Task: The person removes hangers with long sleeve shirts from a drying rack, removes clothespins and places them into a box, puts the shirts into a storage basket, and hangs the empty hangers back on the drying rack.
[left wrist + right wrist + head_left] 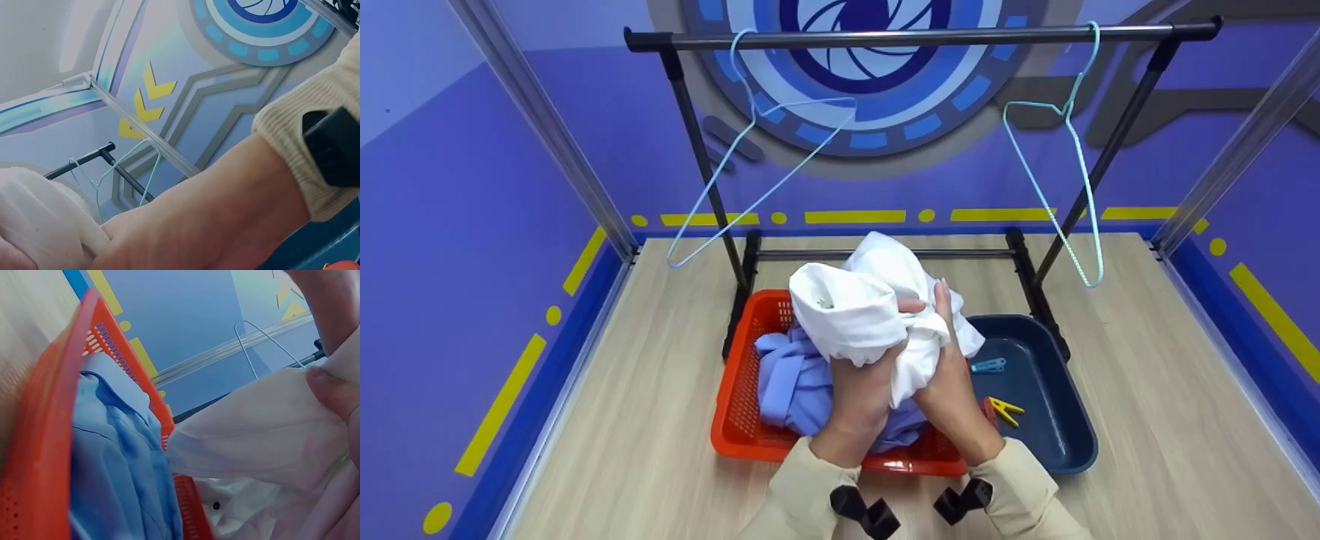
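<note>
Both hands hold a bunched white garment (847,315) above the red basket in the head view. The left hand (866,379) grips it from the left and below, its fingers partly hidden by the cloth. From the right, the right hand (949,367) grips the same bundle, thumb upward. A dark button (216,505) shows on white cloth in the right wrist view. Below lies a blue garment (791,375) with a folded band, inside the red plastic basket (727,427). The left wrist view shows white cloth (45,219) at the lower left.
A dark basin (1080,427) stands right of the basket, with a blue clothespin (988,365) and a yellow clothespin (1005,410) in it. Behind, a black rack (922,37) carries a left hanger (802,165) and a right hanger (1087,172). Purple walls enclose the wooden surface (600,420).
</note>
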`<state>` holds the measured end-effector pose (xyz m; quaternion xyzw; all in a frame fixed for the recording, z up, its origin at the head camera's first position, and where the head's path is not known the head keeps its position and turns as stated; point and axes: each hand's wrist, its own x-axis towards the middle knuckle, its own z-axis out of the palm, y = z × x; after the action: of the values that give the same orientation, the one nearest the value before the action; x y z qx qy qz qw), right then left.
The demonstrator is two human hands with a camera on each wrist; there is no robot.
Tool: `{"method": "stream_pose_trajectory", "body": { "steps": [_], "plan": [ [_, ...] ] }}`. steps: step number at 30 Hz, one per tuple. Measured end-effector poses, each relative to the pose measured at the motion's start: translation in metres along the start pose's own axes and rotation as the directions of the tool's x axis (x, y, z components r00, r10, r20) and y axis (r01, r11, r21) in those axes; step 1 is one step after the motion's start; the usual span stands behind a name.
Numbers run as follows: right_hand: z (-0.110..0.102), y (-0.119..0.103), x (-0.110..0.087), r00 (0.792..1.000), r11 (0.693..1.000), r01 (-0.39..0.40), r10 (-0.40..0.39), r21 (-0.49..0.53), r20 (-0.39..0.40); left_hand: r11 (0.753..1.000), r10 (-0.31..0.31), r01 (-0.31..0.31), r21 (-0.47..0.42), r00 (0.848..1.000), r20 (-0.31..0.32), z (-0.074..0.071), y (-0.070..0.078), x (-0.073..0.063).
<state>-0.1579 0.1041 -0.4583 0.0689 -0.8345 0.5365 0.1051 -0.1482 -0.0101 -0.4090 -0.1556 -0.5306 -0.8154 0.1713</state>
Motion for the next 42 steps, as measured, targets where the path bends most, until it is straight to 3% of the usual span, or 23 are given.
{"method": "stream_pose_trajectory", "body": {
  "steps": [8, 17, 21, 27, 30, 36, 42],
  "plan": [
    [0.001, 0.004, 0.014, 0.987, 0.988, 0.149, -0.151, -0.044, -0.058, 0.986, -0.057, 0.062, -0.154, 0.998, 0.034, 0.000, 0.000, -0.002],
    [-0.002, 0.015, 0.026, 0.971, 0.971, 0.211, -0.222, -0.116, -0.093, 0.945, -0.211, 0.209, -0.251, 0.977, 0.018, -0.004, -0.001, -0.002],
    [-0.005, 0.015, 0.028, 0.966, 0.966, 0.197, -0.220, -0.165, -0.138, 0.936, -0.266, 0.249, -0.249, 0.963, -0.036, -0.008, -0.001, 0.000],
    [-0.008, 0.016, 0.030, 0.973, 0.989, 0.082, -0.105, -0.120, -0.206, 0.919, -0.333, 0.286, -0.269, 0.932, -0.146, -0.020, -0.005, 0.001],
    [-0.010, 0.017, 0.031, 0.975, 0.996, 0.037, -0.055, -0.087, -0.216, 0.931, -0.321, 0.272, -0.243, 0.927, -0.192, -0.029, -0.008, 0.003],
    [-0.016, 0.018, 0.031, 0.976, 0.998, -0.053, 0.049, -0.015, -0.211, 0.964, -0.267, 0.253, -0.086, 0.925, -0.269, -0.048, -0.016, 0.011],
    [-0.021, 0.021, 0.030, 0.966, 0.989, -0.137, 0.144, 0.047, -0.215, 0.951, -0.250, 0.291, 0.102, 0.921, -0.299, -0.059, -0.024, 0.017]
  ]
}}
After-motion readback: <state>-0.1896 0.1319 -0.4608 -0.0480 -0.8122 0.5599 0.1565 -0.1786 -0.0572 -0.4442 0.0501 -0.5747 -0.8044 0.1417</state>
